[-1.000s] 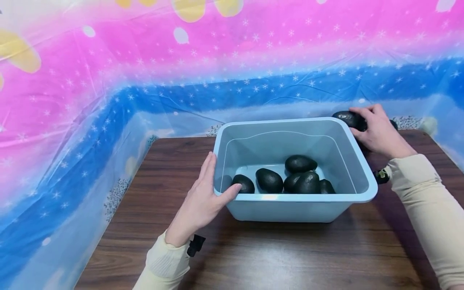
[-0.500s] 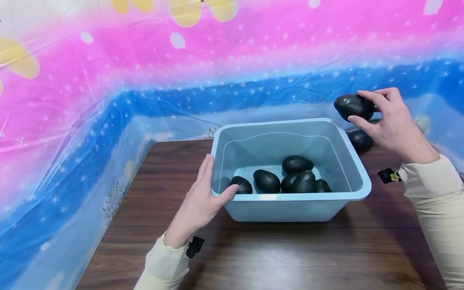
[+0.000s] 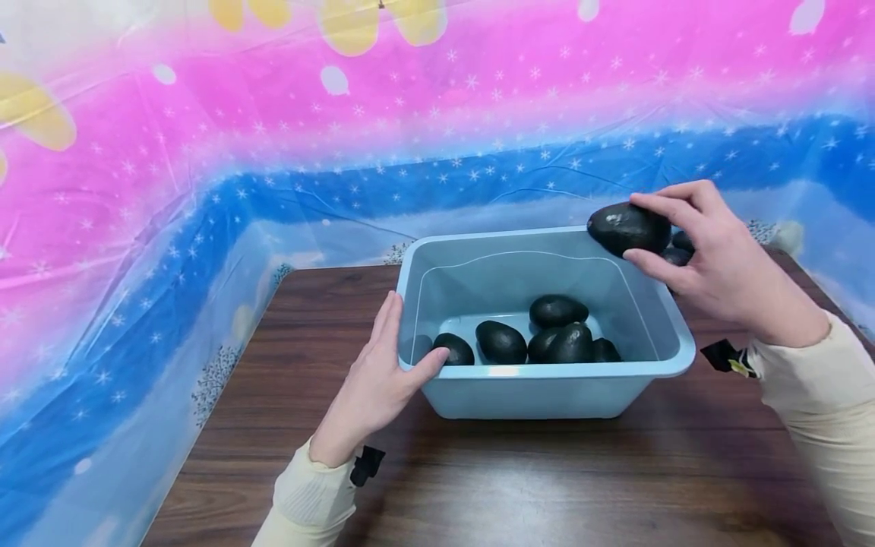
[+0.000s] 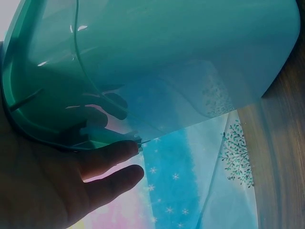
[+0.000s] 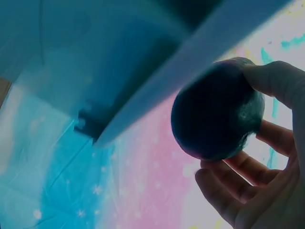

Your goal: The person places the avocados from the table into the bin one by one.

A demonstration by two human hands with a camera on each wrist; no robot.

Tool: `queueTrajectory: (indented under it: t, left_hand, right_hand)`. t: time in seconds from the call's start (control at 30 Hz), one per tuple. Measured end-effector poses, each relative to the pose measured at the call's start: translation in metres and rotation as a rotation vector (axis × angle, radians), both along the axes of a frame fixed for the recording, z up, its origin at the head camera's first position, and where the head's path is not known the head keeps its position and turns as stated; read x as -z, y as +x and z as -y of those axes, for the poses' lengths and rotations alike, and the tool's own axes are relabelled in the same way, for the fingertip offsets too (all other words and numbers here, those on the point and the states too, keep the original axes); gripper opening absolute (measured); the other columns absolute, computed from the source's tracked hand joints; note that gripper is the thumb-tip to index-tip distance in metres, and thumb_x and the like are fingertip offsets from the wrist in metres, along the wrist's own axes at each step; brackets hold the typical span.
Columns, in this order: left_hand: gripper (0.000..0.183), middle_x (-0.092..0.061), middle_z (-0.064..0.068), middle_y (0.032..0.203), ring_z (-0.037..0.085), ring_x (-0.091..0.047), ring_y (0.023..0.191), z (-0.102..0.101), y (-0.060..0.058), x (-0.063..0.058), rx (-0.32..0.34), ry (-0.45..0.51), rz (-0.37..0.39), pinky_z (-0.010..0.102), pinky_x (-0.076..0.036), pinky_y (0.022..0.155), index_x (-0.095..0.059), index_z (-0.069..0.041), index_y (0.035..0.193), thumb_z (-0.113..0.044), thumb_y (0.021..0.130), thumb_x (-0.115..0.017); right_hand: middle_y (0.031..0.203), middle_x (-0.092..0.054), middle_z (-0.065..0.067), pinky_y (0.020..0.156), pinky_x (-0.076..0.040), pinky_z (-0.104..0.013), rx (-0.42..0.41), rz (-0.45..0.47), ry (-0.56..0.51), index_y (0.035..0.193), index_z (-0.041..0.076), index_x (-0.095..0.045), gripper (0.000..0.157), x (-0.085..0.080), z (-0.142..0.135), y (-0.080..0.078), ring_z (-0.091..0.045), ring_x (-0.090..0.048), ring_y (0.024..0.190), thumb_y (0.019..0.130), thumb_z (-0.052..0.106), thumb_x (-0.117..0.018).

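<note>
A light blue-grey plastic tub (image 3: 533, 395) stands on the table with several dark avocados (image 3: 502, 342) lying in its bottom. At the tub's near left corner rests my left hand (image 3: 372, 380), its fingers straight along the outer side and its thumb over the front rim. Those straight fingers (image 4: 114, 181) also show beside the tub in the left wrist view. My right hand (image 3: 724, 266) holds another avocado (image 3: 625, 228) between thumb and fingers, at the tub's back right corner. The right wrist view shows this avocado (image 5: 217, 112) beside the tub wall, apart from my palm.
More avocados (image 3: 677, 256) lie behind the tub's right side, partly hidden by my right hand. The brown wooden table (image 3: 307, 319) extends left and in front of the tub. A patterned pink and blue cloth (image 3: 342, 175) hangs behind and at the left.
My right hand has lifted an avocado from behind the tub's right side, then brought it left and down to the back right rim. The left hand stays at the tub's corner.
</note>
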State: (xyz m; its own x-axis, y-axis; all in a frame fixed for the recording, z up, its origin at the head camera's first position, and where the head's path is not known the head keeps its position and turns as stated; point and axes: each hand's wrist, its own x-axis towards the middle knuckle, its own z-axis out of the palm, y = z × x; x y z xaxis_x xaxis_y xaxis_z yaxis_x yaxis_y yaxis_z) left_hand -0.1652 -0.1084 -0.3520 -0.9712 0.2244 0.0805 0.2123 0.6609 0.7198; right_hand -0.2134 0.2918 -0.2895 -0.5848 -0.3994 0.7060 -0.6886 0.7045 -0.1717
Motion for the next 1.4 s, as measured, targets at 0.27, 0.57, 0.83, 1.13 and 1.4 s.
queueTrajectory:
  t: [0.27, 0.57, 0.83, 1.13, 1.4]
  left_hand:
    - [0.105, 0.003, -0.011, 0.161, 0.025, -0.022, 0.144, 0.000, -0.001, 0.000, -0.001, 0.006, 0.001, 0.057, -0.030, 0.108, -0.001, -0.023, 0.157, -0.074, 0.083, -0.053]
    - [0.105, 0.004, -0.012, 0.161, 0.026, -0.022, 0.144, 0.000, 0.000, -0.001, 0.001, 0.008, 0.003, 0.057, -0.030, 0.108, -0.001, -0.023, 0.157, -0.075, 0.083, -0.053]
    - [0.105, 0.003, -0.011, 0.161, 0.026, -0.022, 0.144, 0.000, -0.001, 0.000, 0.003, 0.007, -0.001, 0.057, -0.030, 0.108, 0.000, -0.023, 0.157, -0.075, 0.083, -0.053]
    - [0.105, 0.004, -0.012, 0.161, 0.025, -0.022, 0.144, -0.001, -0.001, 0.000, 0.004, 0.007, -0.001, 0.057, -0.030, 0.108, 0.000, -0.023, 0.157, -0.074, 0.083, -0.053]
    - [0.104, 0.003, -0.011, 0.161, 0.026, -0.022, 0.144, -0.002, 0.000, 0.001, 0.003, 0.007, 0.002, 0.057, -0.030, 0.107, 0.000, -0.023, 0.157, -0.074, 0.083, -0.054]
  right_hand:
    - [0.121, -0.048, -0.016, 0.069, -0.039, -0.022, -0.067, 0.023, 0.088, 0.136, 0.005, -0.057, 0.073, 0.002, 0.016, 0.006, -0.020, -0.048, 0.099, 0.069, 0.006, -0.087]
    - [0.129, -0.046, -0.008, 0.068, -0.041, -0.021, -0.033, 0.134, 0.159, 0.142, 0.014, -0.051, 0.068, 0.008, 0.016, 0.009, -0.015, -0.048, 0.097, 0.081, 0.015, -0.080]
    - [0.130, -0.049, -0.013, 0.082, -0.036, -0.035, -0.053, 0.065, 0.108, 0.134, 0.004, -0.058, 0.059, 0.001, 0.010, 0.008, -0.026, -0.045, 0.113, 0.079, 0.007, -0.080]
    - [0.130, -0.050, -0.019, 0.089, -0.037, -0.046, 0.043, 0.065, 0.010, 0.133, 0.003, -0.059, 0.054, 0.002, -0.013, 0.005, -0.036, -0.046, 0.119, 0.082, 0.006, -0.077]
    - [0.135, -0.040, -0.028, 0.091, -0.029, -0.066, 0.260, 0.316, -0.062, 0.138, 0.001, -0.052, 0.051, 0.015, -0.048, -0.023, -0.047, -0.035, 0.124, 0.095, 0.025, -0.065]
